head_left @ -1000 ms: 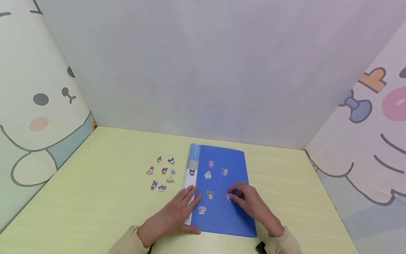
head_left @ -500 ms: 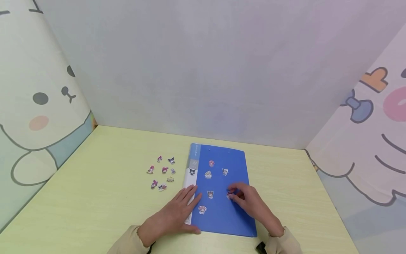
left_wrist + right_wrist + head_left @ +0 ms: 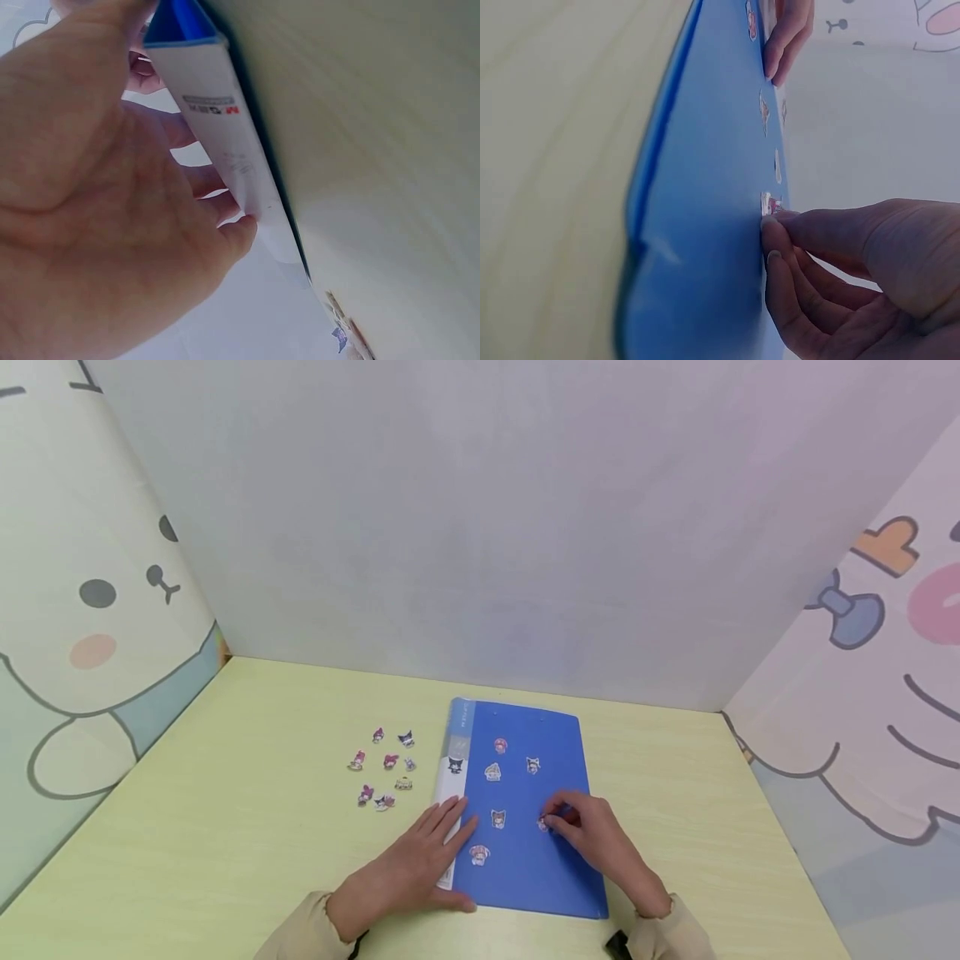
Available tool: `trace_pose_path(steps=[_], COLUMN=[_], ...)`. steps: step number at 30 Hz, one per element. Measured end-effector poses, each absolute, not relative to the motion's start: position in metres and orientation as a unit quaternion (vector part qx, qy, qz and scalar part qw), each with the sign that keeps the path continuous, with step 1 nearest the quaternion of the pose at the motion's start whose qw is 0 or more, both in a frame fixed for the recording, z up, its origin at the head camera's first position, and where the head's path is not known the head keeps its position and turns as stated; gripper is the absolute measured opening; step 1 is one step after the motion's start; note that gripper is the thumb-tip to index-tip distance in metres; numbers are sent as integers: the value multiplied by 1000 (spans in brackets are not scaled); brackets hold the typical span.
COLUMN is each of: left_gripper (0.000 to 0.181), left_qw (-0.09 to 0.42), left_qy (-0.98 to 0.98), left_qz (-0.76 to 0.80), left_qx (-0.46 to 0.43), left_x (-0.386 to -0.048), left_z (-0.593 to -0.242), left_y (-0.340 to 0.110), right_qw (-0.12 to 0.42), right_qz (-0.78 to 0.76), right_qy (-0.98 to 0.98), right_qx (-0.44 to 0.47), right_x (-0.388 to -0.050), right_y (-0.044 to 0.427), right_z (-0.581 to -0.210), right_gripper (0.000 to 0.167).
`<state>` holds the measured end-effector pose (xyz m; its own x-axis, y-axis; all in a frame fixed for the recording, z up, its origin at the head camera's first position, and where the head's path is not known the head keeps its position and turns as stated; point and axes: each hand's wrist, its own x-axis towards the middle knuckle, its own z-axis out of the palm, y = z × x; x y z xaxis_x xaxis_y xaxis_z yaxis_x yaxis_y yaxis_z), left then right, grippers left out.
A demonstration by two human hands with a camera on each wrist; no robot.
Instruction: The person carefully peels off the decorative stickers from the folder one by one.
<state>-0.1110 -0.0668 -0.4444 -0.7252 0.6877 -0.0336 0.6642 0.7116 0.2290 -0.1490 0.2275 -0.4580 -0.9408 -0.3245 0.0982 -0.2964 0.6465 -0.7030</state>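
A blue folder (image 3: 525, 868) lies on the table, its pale spine to the left. My left hand (image 3: 412, 868) rests with extended fingers across the spine and cover edge; in the left wrist view this hand (image 3: 112, 225) lies along the white spine (image 3: 240, 157). On the right part of the cover, my right hand (image 3: 592, 835) pinches a small cartoon sticker (image 3: 543, 824) between thumb and index finger. The right wrist view has the sticker (image 3: 771, 204) partly hidden by the fingertips, its edge at the cover. Several other stickers, such as a dark-eared one (image 3: 498, 819), sit on the cover.
Left of the folder, several loose cartoon stickers (image 3: 390, 762) lie on the pale yellow table (image 3: 247, 793). A plain pale wall (image 3: 480, 527) stands behind the table, with cartoon-printed panels at both sides. Something black (image 3: 618, 945) shows by the right sleeve.
The right thumb and index fingertips have come closer together over the sticker, which shows less now. The left hand stays in place on the folder.
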Motion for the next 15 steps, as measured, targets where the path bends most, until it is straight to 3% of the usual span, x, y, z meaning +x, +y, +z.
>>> trace_pose_path(steps=[15], left_gripper=[102], left_qw=[63], left_qy=[924], left_qz=[101], left_qx=[364], left_x=[-112], left_z=[-445], left_y=[-67], right_qw=[24], right_qz=[-400], right_qy=[905], right_qx=[-145], right_x=[-152], right_y=[229], right_z=[-458], right_gripper=[8])
